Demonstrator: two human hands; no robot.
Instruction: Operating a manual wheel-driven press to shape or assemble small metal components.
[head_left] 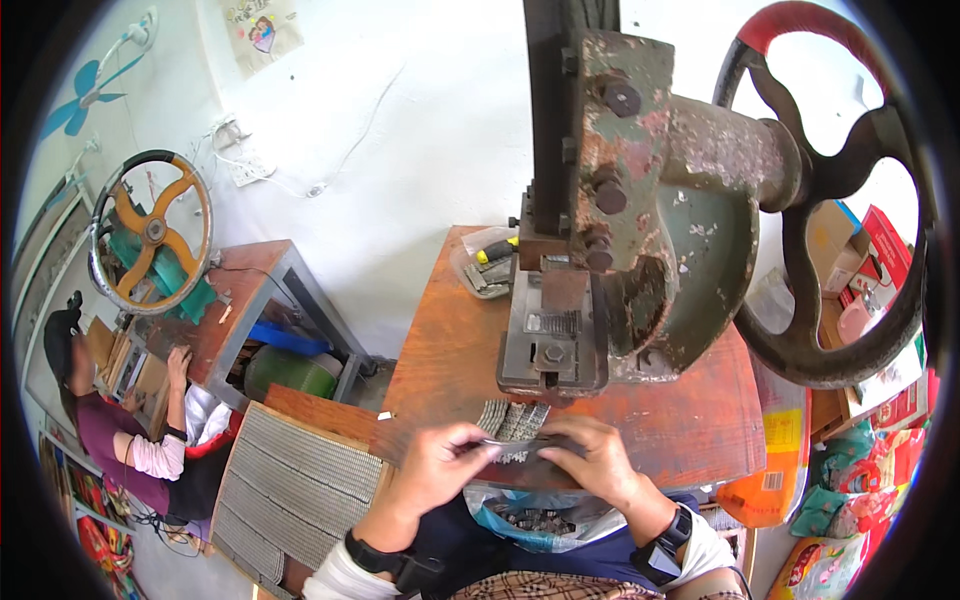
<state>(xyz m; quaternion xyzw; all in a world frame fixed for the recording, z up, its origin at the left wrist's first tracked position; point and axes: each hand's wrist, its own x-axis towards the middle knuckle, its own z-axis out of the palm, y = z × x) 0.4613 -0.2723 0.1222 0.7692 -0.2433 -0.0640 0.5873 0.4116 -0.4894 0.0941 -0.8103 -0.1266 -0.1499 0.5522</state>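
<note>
Between my left hand (440,466) and my right hand (597,462) is a thin grey strip (515,442), its ends pinched between thumbs and fingers. It looks like metal, but its exact kind is too small to make out. Rows of small ridged grey pieces (514,417) lie on the wooden tabletop (440,330) just beyond the strip. Below my hands, a plastic bag (590,530) sits open on my lap with dark metal bits inside. Straight ahead stands a worn green hand press (625,180), its steel base (552,378) a little beyond my fingers.
The press's big handwheel (825,180) rises at the right. A clear tub (470,262) holds a yellow-and-black handle and metal pieces. On the left lies a board of grey rows (300,480). A co-worker (125,450) sits at another table (250,262). Colourful bags (850,490) crowd the right.
</note>
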